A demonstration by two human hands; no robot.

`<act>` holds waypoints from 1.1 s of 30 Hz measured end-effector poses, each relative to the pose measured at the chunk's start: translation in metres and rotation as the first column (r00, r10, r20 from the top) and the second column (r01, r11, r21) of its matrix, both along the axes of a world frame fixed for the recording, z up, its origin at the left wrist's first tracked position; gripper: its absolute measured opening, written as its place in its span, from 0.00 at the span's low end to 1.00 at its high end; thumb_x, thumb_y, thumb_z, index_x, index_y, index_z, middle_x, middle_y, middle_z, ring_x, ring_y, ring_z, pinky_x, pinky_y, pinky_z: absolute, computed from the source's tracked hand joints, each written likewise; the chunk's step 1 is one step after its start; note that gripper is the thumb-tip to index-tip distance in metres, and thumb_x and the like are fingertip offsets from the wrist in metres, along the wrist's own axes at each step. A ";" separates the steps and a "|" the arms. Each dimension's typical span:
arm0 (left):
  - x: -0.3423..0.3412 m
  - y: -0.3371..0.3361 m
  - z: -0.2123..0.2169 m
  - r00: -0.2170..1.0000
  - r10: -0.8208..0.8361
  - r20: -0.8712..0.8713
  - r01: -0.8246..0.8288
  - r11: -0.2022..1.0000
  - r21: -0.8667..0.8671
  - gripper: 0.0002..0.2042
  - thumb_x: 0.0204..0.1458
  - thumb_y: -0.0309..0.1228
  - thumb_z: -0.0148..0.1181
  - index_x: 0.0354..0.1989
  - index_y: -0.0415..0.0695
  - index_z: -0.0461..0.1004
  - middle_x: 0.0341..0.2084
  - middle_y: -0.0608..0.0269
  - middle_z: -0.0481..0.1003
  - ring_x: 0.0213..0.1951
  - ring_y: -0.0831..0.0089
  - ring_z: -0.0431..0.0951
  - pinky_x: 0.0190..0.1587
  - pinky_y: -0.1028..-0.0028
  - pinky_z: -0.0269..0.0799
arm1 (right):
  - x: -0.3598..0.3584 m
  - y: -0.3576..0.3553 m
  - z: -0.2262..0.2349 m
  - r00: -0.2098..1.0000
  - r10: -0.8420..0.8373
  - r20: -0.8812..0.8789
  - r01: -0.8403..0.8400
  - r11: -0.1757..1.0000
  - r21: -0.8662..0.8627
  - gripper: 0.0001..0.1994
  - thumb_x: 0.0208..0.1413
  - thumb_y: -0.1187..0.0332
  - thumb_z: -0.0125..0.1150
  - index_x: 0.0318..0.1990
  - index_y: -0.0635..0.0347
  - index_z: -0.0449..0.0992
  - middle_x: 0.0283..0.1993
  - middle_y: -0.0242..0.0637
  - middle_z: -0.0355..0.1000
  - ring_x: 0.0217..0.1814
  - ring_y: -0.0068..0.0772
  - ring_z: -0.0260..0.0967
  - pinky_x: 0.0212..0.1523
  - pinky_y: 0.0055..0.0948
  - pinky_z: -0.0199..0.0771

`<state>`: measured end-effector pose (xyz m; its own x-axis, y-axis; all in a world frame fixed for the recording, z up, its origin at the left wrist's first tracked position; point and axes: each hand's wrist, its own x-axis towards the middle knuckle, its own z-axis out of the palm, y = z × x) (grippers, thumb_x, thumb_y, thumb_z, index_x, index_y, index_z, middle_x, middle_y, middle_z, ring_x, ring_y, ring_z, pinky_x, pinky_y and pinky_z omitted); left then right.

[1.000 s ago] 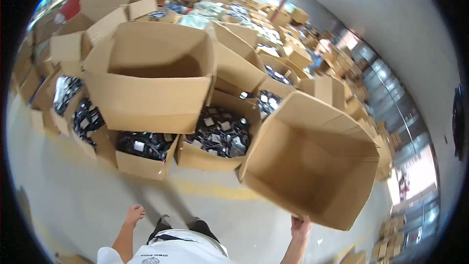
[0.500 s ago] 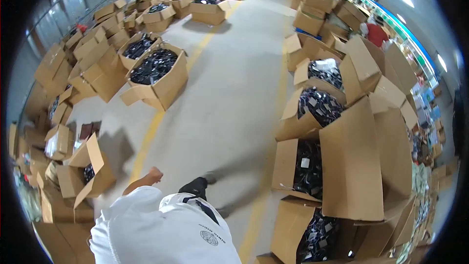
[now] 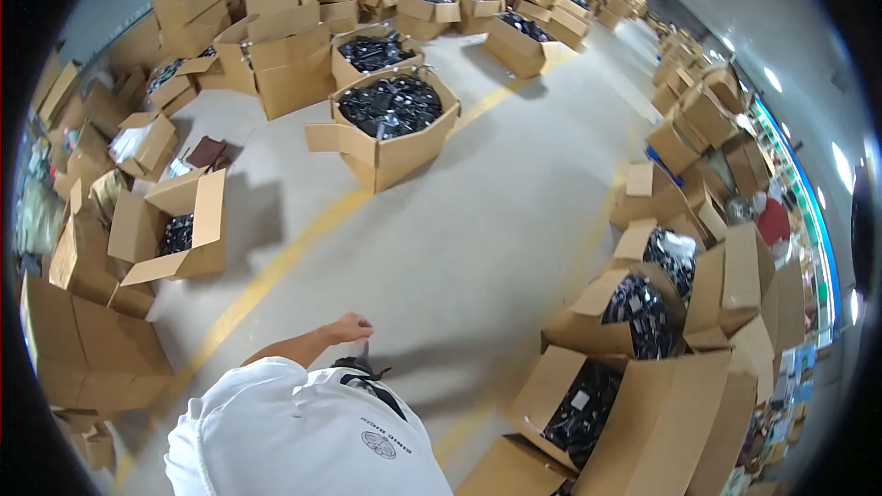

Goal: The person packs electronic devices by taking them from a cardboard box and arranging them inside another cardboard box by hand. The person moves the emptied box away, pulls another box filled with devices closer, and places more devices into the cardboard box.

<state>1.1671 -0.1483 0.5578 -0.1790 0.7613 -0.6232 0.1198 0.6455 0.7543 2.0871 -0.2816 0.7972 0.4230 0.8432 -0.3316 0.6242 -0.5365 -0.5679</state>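
Left hand [image 3: 351, 327] is loosely curled, nothing visible in it; right hand's out of frame, can't tell. Closest boxes: left box [image 3: 209, 220] on the floor, then full box [image 3: 404, 156] by the yellow line [image 3: 262, 287]. Full one's heaped to the rim, flap [image 3: 329, 139] sticking out, so a snagged leg could spill it. Writing: shirt [image 3: 294, 432] has dark lettering plus round logo [image 3: 378, 444]; pale tag [image 3: 580, 400] at right's unreadable.

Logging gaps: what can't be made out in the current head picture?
In the head view:
Right hand: out of frame or behind the white shirt.
Bare left hand: its palm turned out of sight.
Large brown cardboard carton, lower right: cut by the bottom edge.
Glossy black pieces, upper centre: too small to identify.
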 end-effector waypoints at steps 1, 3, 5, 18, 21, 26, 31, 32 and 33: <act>-0.015 -0.012 -0.009 0.998 0.067 -0.020 -0.067 0.998 -0.003 0.15 0.48 0.36 0.59 0.36 0.36 0.81 0.23 0.61 0.79 0.26 0.74 0.78 0.34 0.73 0.75 | -0.022 0.034 -0.012 1.000 0.025 -0.015 -0.025 1.000 -0.002 0.08 0.60 0.67 0.52 0.40 0.62 0.73 0.35 0.48 0.72 0.34 0.35 0.69 0.31 0.31 0.72; -0.061 -0.043 -0.034 0.993 0.051 -0.105 -0.059 0.995 -0.079 0.13 0.48 0.33 0.59 0.34 0.35 0.81 0.21 0.59 0.78 0.24 0.74 0.78 0.31 0.73 0.76 | -0.078 0.105 -0.038 0.996 0.078 -0.051 -0.079 0.997 -0.007 0.08 0.60 0.67 0.52 0.39 0.62 0.72 0.34 0.48 0.71 0.33 0.35 0.69 0.30 0.31 0.71; -0.102 -0.082 -0.062 0.957 0.284 -0.064 -0.291 0.929 -0.230 0.11 0.48 0.31 0.58 0.30 0.35 0.81 0.19 0.58 0.79 0.22 0.72 0.79 0.26 0.72 0.77 | -0.138 0.172 -0.060 0.988 0.128 -0.085 -0.131 0.991 -0.022 0.07 0.60 0.67 0.52 0.38 0.61 0.72 0.33 0.47 0.71 0.32 0.34 0.69 0.29 0.31 0.71; -0.278 -0.109 -0.080 0.475 0.880 -0.025 -0.852 0.452 -0.263 0.07 0.52 0.30 0.58 0.32 0.39 0.79 0.24 0.60 0.78 0.25 0.70 0.80 0.25 0.71 0.77 | -0.594 0.449 -0.205 0.886 0.260 -0.385 -0.339 0.928 -0.153 0.07 0.59 0.67 0.51 0.31 0.60 0.68 0.27 0.42 0.68 0.27 0.33 0.66 0.23 0.33 0.68; -0.290 -0.099 -0.078 0.538 0.843 0.004 -0.809 0.519 -0.276 0.07 0.52 0.30 0.59 0.30 0.40 0.79 0.25 0.60 0.78 0.26 0.70 0.80 0.27 0.71 0.77 | -0.686 0.485 -0.248 0.861 0.202 -0.467 -0.324 0.926 -0.196 0.08 0.59 0.66 0.51 0.30 0.59 0.67 0.26 0.41 0.67 0.25 0.33 0.65 0.22 0.34 0.67; -0.327 -0.099 -0.074 0.706 0.708 0.003 -0.679 0.677 -0.285 0.10 0.53 0.32 0.58 0.38 0.38 0.76 0.31 0.53 0.79 0.32 0.61 0.81 0.34 0.63 0.78 | -0.743 0.527 -0.373 0.830 0.087 -0.552 -0.291 0.911 -0.294 0.09 0.58 0.66 0.51 0.27 0.59 0.66 0.24 0.39 0.66 0.23 0.32 0.64 0.20 0.34 0.66; -0.432 -0.109 -0.016 0.140 0.990 0.025 -0.932 0.141 -0.333 0.12 0.57 0.33 0.50 0.42 0.39 0.75 0.35 0.50 0.79 0.34 0.57 0.81 0.36 0.63 0.78 | -1.068 0.605 -0.318 0.669 0.381 -0.638 -0.659 0.701 -0.272 0.12 0.58 0.65 0.57 0.35 0.68 0.73 0.30 0.37 0.71 0.31 0.26 0.71 0.32 0.28 0.74; -0.459 -0.091 -0.017 0.210 0.975 -0.076 -0.926 0.174 -0.335 0.13 0.57 0.34 0.52 0.43 0.39 0.74 0.36 0.50 0.79 0.35 0.59 0.82 0.35 0.66 0.78 | -1.105 0.627 -0.310 0.619 0.452 -0.642 -0.713 0.667 -0.217 0.13 0.58 0.65 0.57 0.39 0.70 0.74 0.32 0.38 0.73 0.33 0.26 0.71 0.33 0.26 0.73; -0.480 -0.078 -0.011 0.217 0.969 -0.114 -0.934 0.172 -0.313 0.12 0.57 0.34 0.53 0.42 0.39 0.75 0.36 0.51 0.79 0.35 0.61 0.82 0.34 0.67 0.77 | -1.145 0.639 -0.295 0.588 0.481 -0.650 -0.733 0.656 -0.178 0.14 0.57 0.65 0.58 0.41 0.71 0.74 0.33 0.38 0.74 0.33 0.25 0.71 0.34 0.27 0.73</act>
<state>0.6867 -0.2263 0.5467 -0.5734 -0.1511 -0.8052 -0.7908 0.3592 0.4957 0.9425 0.3572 0.5023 -0.4826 0.5644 -0.6698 0.5667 -0.3819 -0.7301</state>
